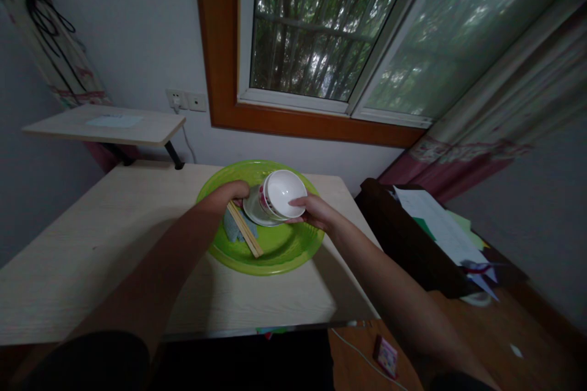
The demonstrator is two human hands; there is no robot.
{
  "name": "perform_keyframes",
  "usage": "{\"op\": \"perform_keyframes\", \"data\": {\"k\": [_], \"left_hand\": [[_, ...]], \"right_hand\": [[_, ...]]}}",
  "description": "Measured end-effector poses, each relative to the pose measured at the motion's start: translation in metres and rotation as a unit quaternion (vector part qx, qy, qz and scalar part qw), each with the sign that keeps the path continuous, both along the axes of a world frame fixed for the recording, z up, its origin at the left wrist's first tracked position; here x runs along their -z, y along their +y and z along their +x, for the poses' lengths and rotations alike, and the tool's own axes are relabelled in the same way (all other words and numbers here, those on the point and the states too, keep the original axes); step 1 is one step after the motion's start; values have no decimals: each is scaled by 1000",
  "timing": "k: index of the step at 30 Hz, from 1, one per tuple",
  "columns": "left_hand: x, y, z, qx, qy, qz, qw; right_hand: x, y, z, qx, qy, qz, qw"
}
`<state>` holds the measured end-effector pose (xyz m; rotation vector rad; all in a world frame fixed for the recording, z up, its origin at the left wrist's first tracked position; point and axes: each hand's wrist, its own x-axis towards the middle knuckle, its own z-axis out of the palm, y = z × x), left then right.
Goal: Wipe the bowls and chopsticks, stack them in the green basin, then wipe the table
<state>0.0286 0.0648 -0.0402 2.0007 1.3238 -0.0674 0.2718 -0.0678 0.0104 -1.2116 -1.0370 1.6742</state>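
Observation:
A stack of white bowls (287, 192) with a red pattern outside is tilted above a round green basin (293, 252). My right hand (315, 210) grips the stack from the right, thumb inside the top bowl's rim and fingers below. Behind and under the bowls shows a pale plate (255, 210), partly covered by them. At the plate's left edge my left hand (236, 190) is closed on its rim, its fingertips mostly hidden. Pale wooden chopsticks (246, 231) lie together over a grey-blue cloth (232, 227) inside the basin, just below my left hand.
The basin rests on a light wooden table (151, 201). A small raised shelf (59, 125) holding a paper stands at the back left. Beyond are a window (321, 30) and a wall socket (177, 99). Papers (435, 226) lie on a dark brown piece of furniture at right.

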Motion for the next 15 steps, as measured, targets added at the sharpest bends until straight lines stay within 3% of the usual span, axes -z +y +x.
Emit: {"op": "perform_keyframes", "data": {"k": [4, 15], "left_hand": [[-1, 0, -12, -56, 54, -51, 996], [-22, -1, -28, 17, 181, -146, 972]], "right_hand": [[-2, -1, -7, -1, -3, 2, 1000], [-3, -1, -13, -2, -13, 1, 1000]]}}
